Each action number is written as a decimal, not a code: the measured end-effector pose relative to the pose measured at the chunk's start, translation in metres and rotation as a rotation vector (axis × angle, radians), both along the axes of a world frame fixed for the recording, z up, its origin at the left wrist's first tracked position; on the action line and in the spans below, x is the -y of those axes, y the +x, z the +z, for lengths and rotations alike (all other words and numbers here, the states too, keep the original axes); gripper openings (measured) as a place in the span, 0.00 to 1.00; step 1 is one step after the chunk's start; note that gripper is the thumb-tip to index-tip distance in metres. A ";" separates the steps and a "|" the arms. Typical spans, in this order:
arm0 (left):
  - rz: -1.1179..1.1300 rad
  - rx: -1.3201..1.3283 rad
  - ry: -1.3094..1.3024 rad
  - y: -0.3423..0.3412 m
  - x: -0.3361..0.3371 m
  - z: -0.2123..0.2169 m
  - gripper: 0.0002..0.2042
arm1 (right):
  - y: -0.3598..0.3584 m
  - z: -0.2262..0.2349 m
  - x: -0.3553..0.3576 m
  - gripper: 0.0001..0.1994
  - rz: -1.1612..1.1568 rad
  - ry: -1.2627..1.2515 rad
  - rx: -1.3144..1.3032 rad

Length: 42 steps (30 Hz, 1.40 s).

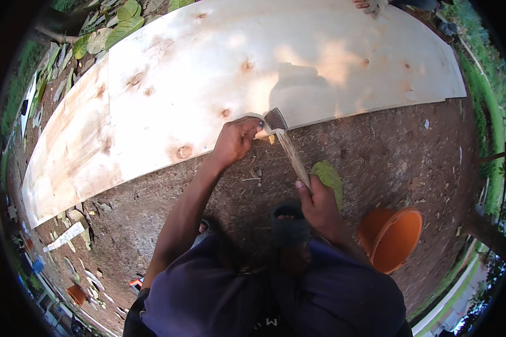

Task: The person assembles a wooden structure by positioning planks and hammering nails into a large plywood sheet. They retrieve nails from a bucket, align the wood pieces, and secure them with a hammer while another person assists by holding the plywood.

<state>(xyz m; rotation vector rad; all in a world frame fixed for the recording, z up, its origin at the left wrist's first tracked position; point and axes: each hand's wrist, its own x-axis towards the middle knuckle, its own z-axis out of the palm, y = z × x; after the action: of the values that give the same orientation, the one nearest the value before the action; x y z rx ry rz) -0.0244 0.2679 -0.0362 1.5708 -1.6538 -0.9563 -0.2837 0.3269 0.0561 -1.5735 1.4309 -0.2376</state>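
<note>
My right hand (pixel 319 203) is wrapped round the wooden handle of a hatchet (pixel 291 154). Its wide metal head rests at or just above the near edge of a large pale plywood sheet (pixel 191 84). Beside that head, my left hand (pixel 236 139) is closed at the same edge, thumb and fingers pinched together. A small dark spot shows at its fingertips; whether it is a nail I cannot tell. Both forearms reach forward from my knees.
Another person's hand (pixel 371 5) lies at the sheet's far edge. An orange bucket (pixel 371 230) stands on the soil at my right. A green leaf (pixel 327 177) lies behind my right hand. Leaves and wood scraps litter the left, with a pale strip (pixel 64 237) among them.
</note>
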 end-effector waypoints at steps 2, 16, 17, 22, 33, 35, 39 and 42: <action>0.002 0.000 -0.020 0.000 -0.002 0.000 0.08 | 0.004 -0.001 -0.002 0.16 0.017 0.021 0.001; -0.027 0.071 -0.219 -0.005 -0.007 -0.012 0.09 | 0.008 0.018 0.007 0.14 0.087 -0.066 -0.071; -0.023 0.090 -0.231 -0.004 -0.007 -0.012 0.09 | 0.012 0.027 0.009 0.13 0.063 -0.141 -0.020; -0.030 0.125 -0.233 -0.003 -0.007 -0.012 0.11 | 0.017 0.051 0.007 0.13 -0.012 -0.383 0.137; -0.030 0.145 -0.223 -0.003 -0.009 -0.007 0.10 | 0.017 0.026 0.004 0.16 0.048 -0.259 0.062; -0.028 0.128 -0.193 -0.004 -0.009 -0.005 0.10 | 0.017 0.021 0.002 0.16 0.041 -0.271 0.049; 0.002 0.081 -0.178 -0.005 -0.007 -0.008 0.08 | 0.000 -0.033 -0.003 0.17 0.061 -0.149 -0.100; 0.024 0.055 -0.180 -0.007 -0.007 -0.003 0.08 | -0.016 -0.050 -0.015 0.16 -0.061 -0.099 -0.066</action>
<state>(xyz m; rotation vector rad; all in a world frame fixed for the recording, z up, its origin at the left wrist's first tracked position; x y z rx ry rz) -0.0316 0.2747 -0.0387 1.5033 -1.7046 -0.7356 -0.2998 0.3422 0.0058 -1.6320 1.5408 -0.2989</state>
